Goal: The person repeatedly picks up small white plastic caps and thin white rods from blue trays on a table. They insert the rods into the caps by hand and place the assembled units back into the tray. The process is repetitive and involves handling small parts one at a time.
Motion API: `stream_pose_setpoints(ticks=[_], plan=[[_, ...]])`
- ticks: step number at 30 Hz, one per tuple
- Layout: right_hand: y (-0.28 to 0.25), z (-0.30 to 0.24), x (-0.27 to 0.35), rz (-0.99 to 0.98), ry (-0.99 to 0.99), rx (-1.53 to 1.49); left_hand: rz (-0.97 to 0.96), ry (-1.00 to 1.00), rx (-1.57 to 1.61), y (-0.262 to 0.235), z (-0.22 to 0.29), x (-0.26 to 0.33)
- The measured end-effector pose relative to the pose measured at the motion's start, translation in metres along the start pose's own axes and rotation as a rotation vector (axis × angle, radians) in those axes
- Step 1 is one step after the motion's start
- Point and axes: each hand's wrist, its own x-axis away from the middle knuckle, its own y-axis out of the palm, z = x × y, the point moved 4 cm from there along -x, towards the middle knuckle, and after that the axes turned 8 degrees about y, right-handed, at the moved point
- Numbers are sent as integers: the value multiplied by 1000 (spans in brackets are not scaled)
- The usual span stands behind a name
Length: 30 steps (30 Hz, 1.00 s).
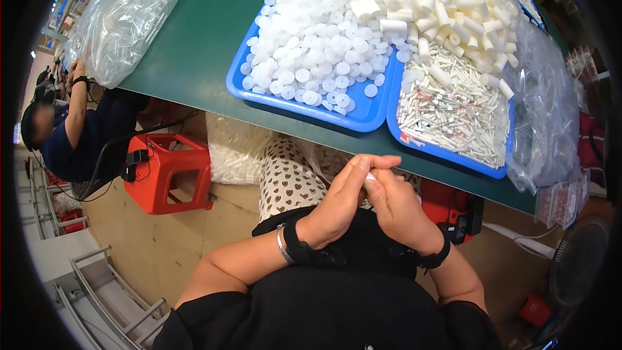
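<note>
My left hand [340, 204] and my right hand [396, 207] are pressed together over my lap, just below the edge of the green table [194, 45]. Between their fingertips sits a small white plastic part [370, 176], mostly hidden by the fingers. Both hands close around it. Just above them on the table stand two blue trays: the left tray [363, 116] is heaped with round white caps [317, 39], the right tray [447, 152] holds thin white tubes [453, 110] and short white cylinders [453, 6].
A clear plastic bag [123, 19] lies at the table's left end, another clear bag [547, 110] at the right. A red stool [168, 172] stands under the table beside a bag of white parts [236, 152]. Another person [78, 129] sits at left. A fan [576, 259] stands at lower right.
</note>
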Motion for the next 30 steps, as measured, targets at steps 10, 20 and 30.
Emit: stream_pose_setpoints(ticks=[10,20,30], plan=[[15,64,-22,27,83,535,246,-617,-43,-69,-15,15],[-92,-33,-13,589,-290,772,-62,153,-822,-18,82,-26],[-114,-20,-52,597,-192,1101,-101,650,-1760,-13,98,-77]])
